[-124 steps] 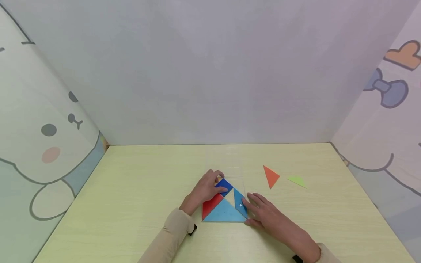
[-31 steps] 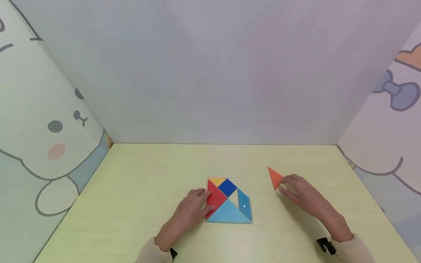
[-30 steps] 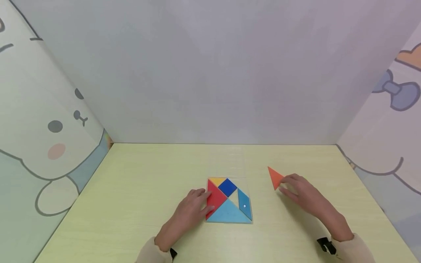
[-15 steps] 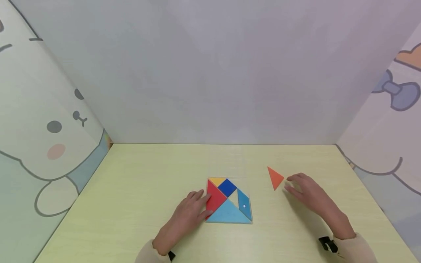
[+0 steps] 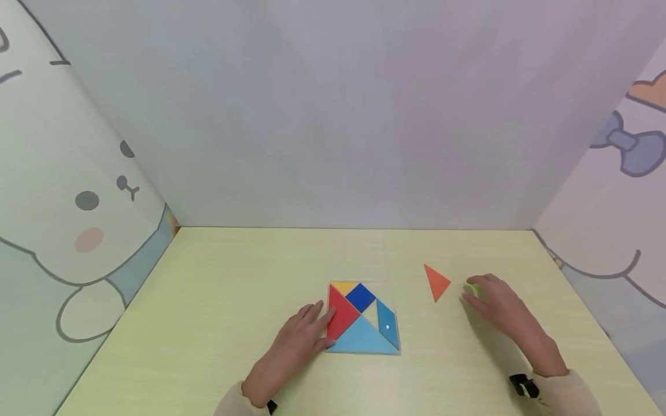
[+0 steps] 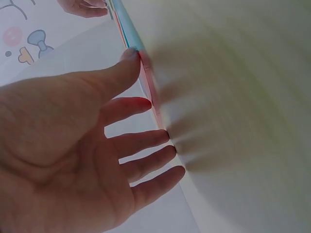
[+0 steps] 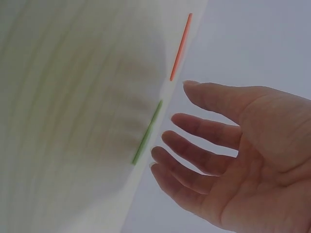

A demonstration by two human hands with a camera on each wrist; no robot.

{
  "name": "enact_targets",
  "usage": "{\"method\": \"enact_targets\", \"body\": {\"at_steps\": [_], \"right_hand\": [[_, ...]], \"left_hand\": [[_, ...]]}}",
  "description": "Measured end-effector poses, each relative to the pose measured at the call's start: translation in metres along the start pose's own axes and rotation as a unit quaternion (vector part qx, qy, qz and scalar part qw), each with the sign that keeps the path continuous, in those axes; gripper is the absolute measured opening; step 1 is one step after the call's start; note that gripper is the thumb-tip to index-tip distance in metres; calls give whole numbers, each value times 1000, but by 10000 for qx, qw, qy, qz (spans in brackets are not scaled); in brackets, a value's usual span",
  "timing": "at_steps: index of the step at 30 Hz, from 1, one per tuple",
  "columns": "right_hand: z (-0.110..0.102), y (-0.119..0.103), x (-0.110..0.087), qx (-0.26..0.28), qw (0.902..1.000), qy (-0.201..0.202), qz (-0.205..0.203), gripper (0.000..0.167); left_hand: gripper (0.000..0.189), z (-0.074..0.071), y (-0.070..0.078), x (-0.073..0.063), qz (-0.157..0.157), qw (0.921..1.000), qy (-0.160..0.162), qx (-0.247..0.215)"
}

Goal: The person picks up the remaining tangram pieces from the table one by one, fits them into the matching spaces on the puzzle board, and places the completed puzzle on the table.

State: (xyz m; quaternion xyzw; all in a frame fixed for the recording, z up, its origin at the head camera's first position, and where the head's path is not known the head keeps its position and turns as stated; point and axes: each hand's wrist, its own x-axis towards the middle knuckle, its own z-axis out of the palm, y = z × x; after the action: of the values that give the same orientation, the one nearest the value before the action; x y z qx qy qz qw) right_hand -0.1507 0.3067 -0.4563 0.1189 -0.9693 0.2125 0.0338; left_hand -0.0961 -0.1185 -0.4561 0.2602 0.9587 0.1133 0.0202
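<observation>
My left hand lies at the left edge of a tangram tray, with thumb and fingertips touching the red triangle and the rim. Straight fingers show in the left wrist view. Also in the tray are a light blue triangle, a dark blue square, a yellow piece and a blue parallelogram. To the right, my right hand hovers over a green triangle, partly hidden in the head view. Its fingers are relaxed and apart from the piece in the right wrist view.
An orange triangle lies flat on the pale wooden table, between the tray and my right hand. Bare tray floor shows beside the parallelogram. A grey wall stands behind, with cartoon-printed panels at both sides.
My right hand has gone from the tray to the orange triangle, then right to over the green one. The left hand has shifted from the blue square down to the red triangle's edge.
</observation>
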Motion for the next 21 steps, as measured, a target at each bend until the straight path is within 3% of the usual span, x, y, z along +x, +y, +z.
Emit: {"method": "enact_targets", "body": {"at_steps": [7, 21], "right_hand": [[-2, 5, -1, -38, 9999, 56, 94, 39], [-5, 17, -1, -90, 9999, 33, 86, 40]], "left_hand": [[61, 0, 1, -1, 60, 9998, 31, 207], [59, -1, 1, -1, 43, 9998, -81, 153]]}}
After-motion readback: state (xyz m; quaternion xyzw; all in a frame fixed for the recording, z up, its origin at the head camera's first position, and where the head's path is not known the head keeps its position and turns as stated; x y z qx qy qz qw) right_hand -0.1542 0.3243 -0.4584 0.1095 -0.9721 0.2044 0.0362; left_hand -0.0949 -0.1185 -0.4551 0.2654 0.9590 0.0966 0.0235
